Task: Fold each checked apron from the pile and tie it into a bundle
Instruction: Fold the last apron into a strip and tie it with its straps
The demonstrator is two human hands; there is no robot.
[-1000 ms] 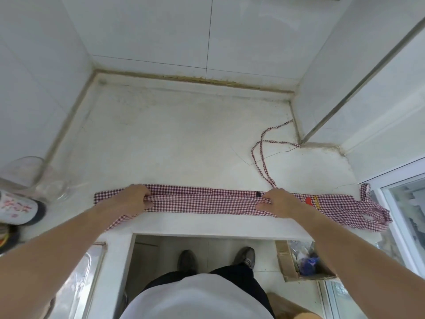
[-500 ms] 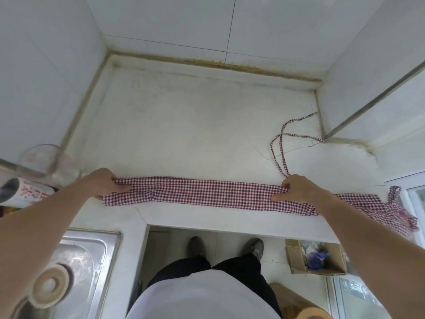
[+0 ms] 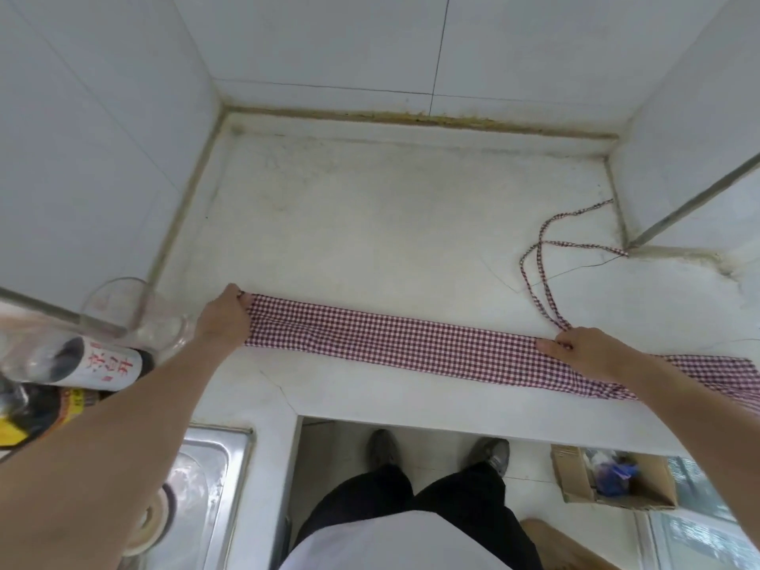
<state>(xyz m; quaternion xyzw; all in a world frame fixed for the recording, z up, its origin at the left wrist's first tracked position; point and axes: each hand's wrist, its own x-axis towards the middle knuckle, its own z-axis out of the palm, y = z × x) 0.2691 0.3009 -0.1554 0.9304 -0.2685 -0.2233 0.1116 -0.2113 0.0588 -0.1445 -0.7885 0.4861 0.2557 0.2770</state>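
Lay folded into a long strip across the counter [image 3: 370, 207]: apron [image 3: 411, 343], thin, limp; pinched at its end by left hand [image 3: 224, 318]; pinned by right hand [image 3: 584, 351] near ties [image 3: 538, 273]; best gripped at ends.

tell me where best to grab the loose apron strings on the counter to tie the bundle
Probably near their base, where the apron strings leave the folded apron beside the right hand. Come from above with a pinch: they lie flat and looped on the counter, and their far ends reach the wall corner.
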